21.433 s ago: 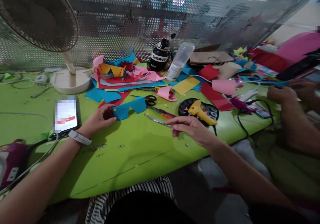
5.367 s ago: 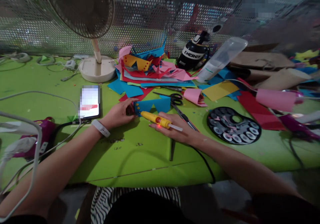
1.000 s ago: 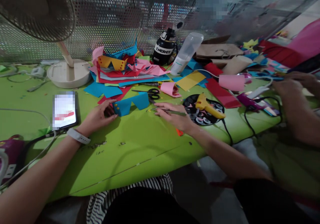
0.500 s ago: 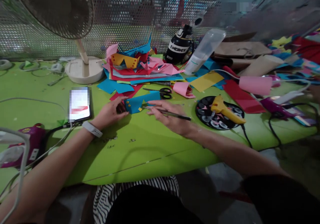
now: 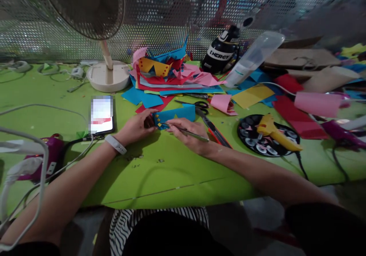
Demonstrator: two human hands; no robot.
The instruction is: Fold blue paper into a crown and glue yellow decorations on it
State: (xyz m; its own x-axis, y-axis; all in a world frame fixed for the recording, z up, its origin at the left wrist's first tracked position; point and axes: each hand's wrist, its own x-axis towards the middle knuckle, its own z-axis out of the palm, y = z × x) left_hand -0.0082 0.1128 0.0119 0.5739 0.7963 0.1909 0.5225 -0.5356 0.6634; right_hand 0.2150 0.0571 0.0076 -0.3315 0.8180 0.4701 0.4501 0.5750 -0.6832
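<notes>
My left hand (image 5: 140, 126) grips the left end of a blue paper piece (image 5: 180, 114), thumb and fingers closed on its edge. Small yellow squares (image 5: 159, 124) sit near that end of the paper. In my right hand (image 5: 190, 136) is a slim metal tool (image 5: 191, 133), probably tweezers, held like a pen. Its tip is at the paper, close to the yellow squares, though what it touches is too small to tell. Black scissors (image 5: 201, 105) lie just behind the paper, and a red and black cutter (image 5: 215, 130) lies beside my right hand.
A yellow glue gun (image 5: 276, 133) rests on a round black tray (image 5: 243, 136) at the right. A phone (image 5: 101, 115) and fan base (image 5: 108, 77) are at the left. Coloured paper (image 5: 145, 98), a black bottle (image 5: 220, 54) and a clear bottle (image 5: 254, 60) stand or lie behind.
The view has shifted, so the table things appear further right. My right hand and the tool have moved left along the paper towards the yellow squares, and the cutter now shows.
</notes>
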